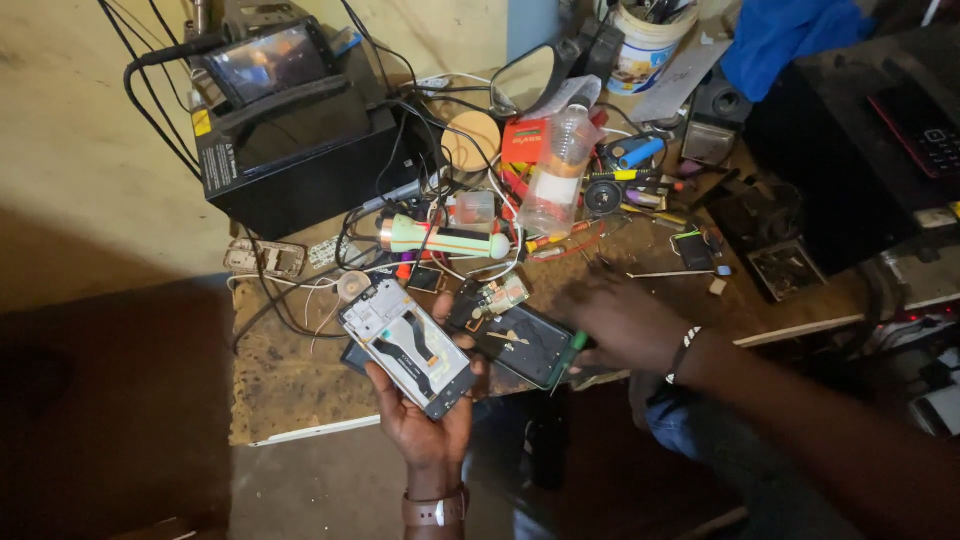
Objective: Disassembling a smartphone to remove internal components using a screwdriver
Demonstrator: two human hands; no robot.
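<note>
My left hand [428, 420] holds an opened phone [405, 345] with its back off, its inner boards and flat cables facing up, above the near edge of the wooden bench [290, 385]. My right hand [620, 320] hovers blurred over the bench to the right of it, with a green-handled tool [568, 352] in its fingers. Between the hands a dark phone back panel [520, 345] lies on the bench, with a small circuit board [495, 297] beside it.
A pale green torch [440, 240], a plastic bottle [555, 170], tangled cables, screwdrivers and small parts crowd the bench's far side. A large black battery [300, 165] with a small screen on top stands at the back left. A white tub [645, 40] stands at the back.
</note>
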